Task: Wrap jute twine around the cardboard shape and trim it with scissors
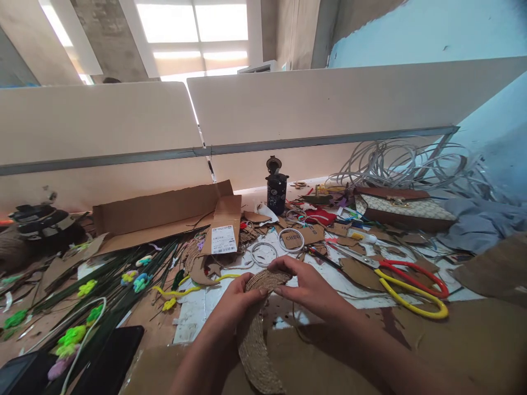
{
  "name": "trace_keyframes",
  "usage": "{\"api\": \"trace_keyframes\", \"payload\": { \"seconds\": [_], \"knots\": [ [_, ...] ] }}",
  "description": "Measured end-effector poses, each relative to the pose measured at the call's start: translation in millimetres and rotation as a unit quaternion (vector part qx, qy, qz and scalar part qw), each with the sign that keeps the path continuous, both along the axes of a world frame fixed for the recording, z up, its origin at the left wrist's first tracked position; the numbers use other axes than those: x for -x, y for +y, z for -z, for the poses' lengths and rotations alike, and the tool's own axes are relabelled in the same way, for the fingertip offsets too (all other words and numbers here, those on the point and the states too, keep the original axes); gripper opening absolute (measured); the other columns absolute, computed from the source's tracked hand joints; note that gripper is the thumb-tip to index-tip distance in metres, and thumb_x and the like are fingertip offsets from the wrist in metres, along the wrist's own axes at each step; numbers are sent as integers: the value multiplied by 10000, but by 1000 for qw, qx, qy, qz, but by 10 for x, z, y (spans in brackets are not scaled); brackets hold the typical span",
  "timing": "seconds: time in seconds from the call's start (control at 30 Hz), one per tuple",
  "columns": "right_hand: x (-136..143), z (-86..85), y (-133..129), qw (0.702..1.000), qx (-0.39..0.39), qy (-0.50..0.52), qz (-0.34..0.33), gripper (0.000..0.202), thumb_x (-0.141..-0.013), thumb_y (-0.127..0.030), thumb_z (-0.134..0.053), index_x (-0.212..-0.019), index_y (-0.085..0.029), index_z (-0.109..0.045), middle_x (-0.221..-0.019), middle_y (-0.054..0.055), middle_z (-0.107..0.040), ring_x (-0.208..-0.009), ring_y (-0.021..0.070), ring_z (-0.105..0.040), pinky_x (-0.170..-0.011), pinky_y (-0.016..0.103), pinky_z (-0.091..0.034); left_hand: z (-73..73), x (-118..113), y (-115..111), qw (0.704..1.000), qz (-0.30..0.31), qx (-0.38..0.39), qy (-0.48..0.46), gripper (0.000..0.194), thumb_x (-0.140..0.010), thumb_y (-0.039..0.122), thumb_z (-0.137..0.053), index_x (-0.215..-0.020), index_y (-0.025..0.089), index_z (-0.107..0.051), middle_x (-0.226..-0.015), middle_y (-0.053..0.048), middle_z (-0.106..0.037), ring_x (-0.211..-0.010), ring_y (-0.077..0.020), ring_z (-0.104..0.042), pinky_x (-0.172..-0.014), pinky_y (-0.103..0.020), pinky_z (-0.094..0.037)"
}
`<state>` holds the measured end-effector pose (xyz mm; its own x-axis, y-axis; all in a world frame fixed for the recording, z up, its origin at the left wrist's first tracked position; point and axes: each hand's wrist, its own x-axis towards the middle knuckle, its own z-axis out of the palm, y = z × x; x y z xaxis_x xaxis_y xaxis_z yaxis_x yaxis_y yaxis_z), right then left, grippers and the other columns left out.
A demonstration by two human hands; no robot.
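Observation:
Both hands hold a curved band wrapped in rows of tan jute twine (258,354). Its upper end bends over between the hands, and its lower part hangs toward the bottom edge of the view. My left hand (236,302) grips the band from the left, thumb lying on top. From the right, my right hand (307,288) pinches the end with thumb and fingers. A loose strand of twine (295,318) dangles below the right hand. Just beyond the hands lie a white ring (280,240) and cut cardboard pieces (201,272).
Large scissors (381,266) with red and yellow handles lie right. An open cardboard box (160,216), a black bottle (276,195), a handbag (403,214) and coiled clear tubing (382,164) stand behind. Fuzzy flowers (87,287) and a black flat device (111,359) are left.

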<state>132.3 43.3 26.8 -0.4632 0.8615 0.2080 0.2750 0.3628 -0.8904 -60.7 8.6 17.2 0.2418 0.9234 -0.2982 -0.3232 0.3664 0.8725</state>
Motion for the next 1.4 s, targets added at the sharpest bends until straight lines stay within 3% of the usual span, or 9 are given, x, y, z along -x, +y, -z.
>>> {"api": "trace_keyframes", "payload": {
  "seconds": [0.27,0.5,0.7,0.87,1.17,1.27,1.4],
  "knots": [
    [8,-12,-23,1000,4,0,1,335,-722,-91,-629,-1033,-214,-636,-1042,31,-703,-1000,217,-652,-916,351,-498,-27,-31,-84,1000,10,10,-6,379,-706,212,-802,-1056,171,-663,-818,-55,-720,-630,-167,-659,-567,-234,-479],
    [38,-3,-36,999,32,8,-20,345,-688,-98,-641,-1015,-205,-648,-1042,36,-709,-987,219,-657,-890,346,-498,-3,-44,-26,997,20,-52,53,344,-629,191,-840,-921,157,-662,-711,-19,-660,-571,-140,-587,-526,-228,-453],
    [21,3,-7,995,82,50,-28,360,-730,-163,-644,-1088,-205,-647,-1080,59,-717,-991,229,-666,-837,343,-526,-80,-50,-45,999,11,-28,37,264,-626,181,-811,-842,154,-662,-645,4,-629,-515,-110,-549,-492,-203,-414],
    [28,0,-15,998,52,24,-14,367,-694,-139,-655,-1054,-208,-658,-1076,49,-717,-995,226,-654,-880,357,-512,-35,-30,-35,999,28,-15,21,325,-646,151,-773,-961,144,-694,-739,-37,-685,-561,-131,-597,-525,-215,-436],
    [37,19,-11,998,48,27,-18,331,-704,-139,-636,-1029,-196,-653,-1046,50,-715,-1015,228,-650,-896,356,-500,5,-55,-16,997,32,-36,54,258,-638,215,-829,-839,132,-689,-635,-2,-627,-505,-99,-519,-487,-204,-381],
    [25,61,13,996,75,43,-15,363,-730,-169,-655,-1091,-209,-647,-1017,37,-708,-894,203,-655,-775,319,-511,-12,-81,-25,999,34,-16,33,247,-669,237,-814,-854,137,-686,-666,-24,-667,-516,-117,-561,-507,-215,-414],
    [10,95,42,980,175,88,-24,481,-709,-203,-692,-1175,-208,-576,-843,-9,-677,-637,144,-606,-598,266,-480,-24,-56,24,999,-8,-17,44,260,-628,242,-826,-824,144,-685,-650,-24,-676,-501,-121,-571,-506,-218,-430]
  ]
}}
